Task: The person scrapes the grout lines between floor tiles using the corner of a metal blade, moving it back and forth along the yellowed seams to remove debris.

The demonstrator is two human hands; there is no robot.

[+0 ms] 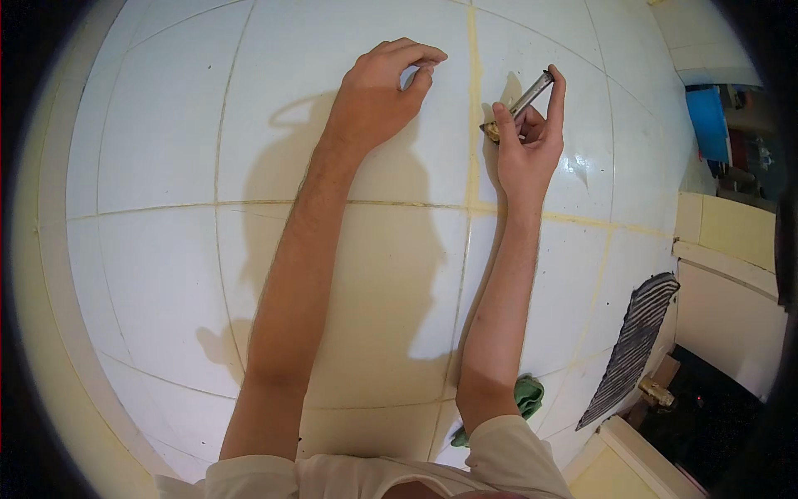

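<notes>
My right hand (532,145) holds a slim silver pen-shaped tool (532,93) over the white floor tiles (399,166). The index finger presses its dark upper end while the thumb lies along its side. At the lower end are a gold-coloured part and a dark point, close to the yellowish joint line (474,100) between tiles. Left of that line, my left hand (382,87) is loosely closed, thumb against the index finger, with nothing visible in it. Its other fingers are curled and partly hidden.
A crumpled green cloth (529,395) lies beside my right elbow. To the right are a dark striped mat (633,349), a brass-coloured fitting (657,391) and a pale ledge (723,266). A blue object (706,125) stands at the far right. My shadow covers the middle tiles.
</notes>
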